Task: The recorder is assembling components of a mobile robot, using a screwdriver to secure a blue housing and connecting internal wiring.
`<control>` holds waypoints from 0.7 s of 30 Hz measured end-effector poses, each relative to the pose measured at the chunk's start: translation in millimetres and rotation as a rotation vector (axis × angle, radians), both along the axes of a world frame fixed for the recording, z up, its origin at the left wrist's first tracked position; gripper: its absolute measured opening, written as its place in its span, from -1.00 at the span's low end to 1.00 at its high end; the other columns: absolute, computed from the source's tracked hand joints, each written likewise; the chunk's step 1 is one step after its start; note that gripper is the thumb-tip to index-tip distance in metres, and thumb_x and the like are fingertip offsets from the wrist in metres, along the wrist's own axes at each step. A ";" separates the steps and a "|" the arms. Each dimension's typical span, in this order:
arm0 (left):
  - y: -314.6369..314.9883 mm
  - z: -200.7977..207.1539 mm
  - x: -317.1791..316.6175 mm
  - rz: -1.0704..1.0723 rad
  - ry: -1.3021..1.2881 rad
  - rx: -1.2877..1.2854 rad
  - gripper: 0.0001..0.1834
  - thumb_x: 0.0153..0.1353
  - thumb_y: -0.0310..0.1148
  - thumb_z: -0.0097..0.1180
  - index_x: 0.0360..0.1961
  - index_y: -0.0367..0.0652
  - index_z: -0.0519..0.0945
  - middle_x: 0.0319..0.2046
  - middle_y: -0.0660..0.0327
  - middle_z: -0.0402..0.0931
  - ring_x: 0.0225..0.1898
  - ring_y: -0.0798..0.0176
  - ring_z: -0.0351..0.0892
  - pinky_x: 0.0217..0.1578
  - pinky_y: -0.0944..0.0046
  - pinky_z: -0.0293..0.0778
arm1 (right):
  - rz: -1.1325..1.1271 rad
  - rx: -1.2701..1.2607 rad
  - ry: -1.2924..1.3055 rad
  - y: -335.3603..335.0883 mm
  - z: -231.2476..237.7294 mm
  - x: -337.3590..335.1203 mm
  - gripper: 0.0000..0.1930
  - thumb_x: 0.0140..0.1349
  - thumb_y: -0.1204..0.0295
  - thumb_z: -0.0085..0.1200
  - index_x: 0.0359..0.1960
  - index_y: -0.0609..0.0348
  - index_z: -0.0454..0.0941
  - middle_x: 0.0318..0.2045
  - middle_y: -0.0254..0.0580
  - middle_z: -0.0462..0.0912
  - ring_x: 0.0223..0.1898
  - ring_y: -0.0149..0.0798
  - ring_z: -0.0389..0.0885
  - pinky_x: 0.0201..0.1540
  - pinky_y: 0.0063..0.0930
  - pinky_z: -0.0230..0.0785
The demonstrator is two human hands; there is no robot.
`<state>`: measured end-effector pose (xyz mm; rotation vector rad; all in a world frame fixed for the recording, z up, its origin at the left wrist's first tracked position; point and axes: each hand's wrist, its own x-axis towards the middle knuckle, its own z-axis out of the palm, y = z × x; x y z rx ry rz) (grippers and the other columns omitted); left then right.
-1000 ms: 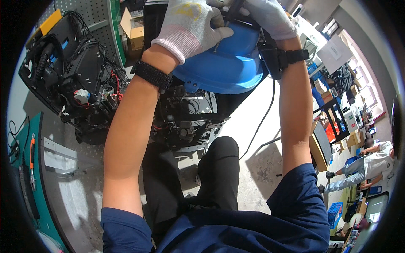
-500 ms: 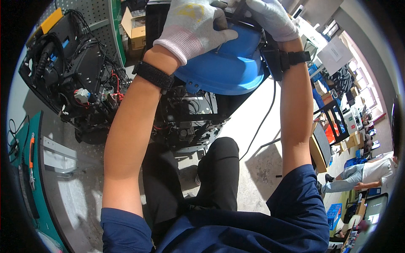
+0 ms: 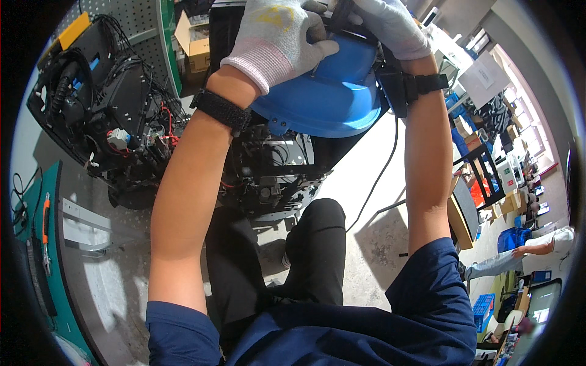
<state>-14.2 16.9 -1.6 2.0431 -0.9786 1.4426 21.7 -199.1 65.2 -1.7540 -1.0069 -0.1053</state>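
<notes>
Both my hands wear pale grey gloves and meet at the top edge, over a machine with a rounded blue plastic cover (image 3: 323, 100). My left hand (image 3: 278, 39), a yellow stain on its back, has bent fingers and a thumb lying over the cover's upper part. What those fingers grip, if anything, I cannot make out. From the other side my right hand (image 3: 390, 27) curls its fingers against a dark strip-like part (image 3: 340, 15) that stands between the hands. The upper picture edge cuts off some fingertips. Below the cover, the machine's open frame (image 3: 271, 177) shows wiring and metal parts.
At the left stands another opened black machine (image 3: 122, 116) with loose cables. A green-topped bench (image 3: 58, 244) carries an orange-handled tool (image 3: 46, 219). A black cable (image 3: 381, 183) hangs to the floor. Farther right are a black chair (image 3: 485, 177), boxes and another person (image 3: 537, 247).
My left thumb and fingers have shifted slightly left. The dark part between my hands has tilted a little and moved left. In the background the other person has moved.
</notes>
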 end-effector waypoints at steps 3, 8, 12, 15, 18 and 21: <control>1.3 0.8 -0.1 -0.060 0.087 -0.003 -0.75 -0.14 -0.12 0.46 -0.65 -0.05 0.74 -0.42 0.09 0.67 -0.19 -0.03 0.64 -0.01 -0.02 0.45 | -0.040 -0.045 -0.030 1.4 2.5 -2.9 -0.64 0.36 0.13 0.22 -0.15 0.25 0.65 -0.43 -0.36 0.60 -0.47 -0.53 0.41 -0.37 -0.63 0.27; 1.3 1.6 -0.1 -0.070 0.080 0.010 -0.74 -0.13 -0.10 0.44 -0.67 -0.04 0.72 -0.45 0.12 0.65 -0.21 -0.02 0.63 -0.03 -0.02 0.45 | -0.063 -0.074 -0.044 0.3 1.4 -2.2 -0.64 0.36 0.14 0.21 -0.17 0.26 0.65 -0.43 -0.35 0.61 -0.47 -0.52 0.41 -0.38 -0.63 0.27; 1.2 0.8 0.3 -0.053 0.043 0.002 -0.73 -0.13 -0.10 0.44 -0.67 -0.03 0.71 -0.46 0.12 0.65 -0.22 -0.02 0.63 -0.05 -0.01 0.45 | -0.030 -0.016 -0.053 0.8 -0.6 1.6 -0.66 0.36 0.16 0.22 -0.18 0.25 0.65 -0.38 -0.32 0.66 -0.45 -0.52 0.42 -0.37 -0.63 0.28; 1.5 0.6 1.3 -0.065 0.072 0.012 -0.73 -0.13 -0.10 0.44 -0.68 -0.04 0.71 -0.45 0.13 0.65 -0.21 -0.01 0.63 -0.05 -0.01 0.45 | 0.004 -0.030 -0.054 1.9 0.6 -0.2 -0.67 0.36 0.18 0.23 -0.15 0.25 0.65 -0.36 -0.31 0.67 -0.44 -0.52 0.42 -0.35 -0.63 0.30; 0.8 -0.5 2.1 -0.069 0.053 -0.001 -0.73 -0.13 -0.11 0.43 -0.69 -0.04 0.70 -0.44 0.13 0.65 -0.20 -0.01 0.63 -0.04 -0.02 0.44 | -0.021 0.015 0.013 3.0 1.5 -7.0 -0.65 0.35 0.18 0.22 -0.11 0.28 0.66 -0.36 -0.31 0.66 -0.42 -0.51 0.44 -0.33 -0.62 0.31; 0.4 -1.3 3.4 -0.065 -0.013 -0.012 -0.73 -0.14 -0.11 0.44 -0.69 -0.04 0.69 -0.42 0.13 0.65 -0.19 -0.01 0.63 -0.04 -0.03 0.44 | -0.053 0.027 0.013 4.9 2.2 -11.2 -0.61 0.36 0.17 0.21 -0.09 0.32 0.67 -0.39 -0.34 0.64 -0.42 -0.51 0.45 -0.32 -0.61 0.32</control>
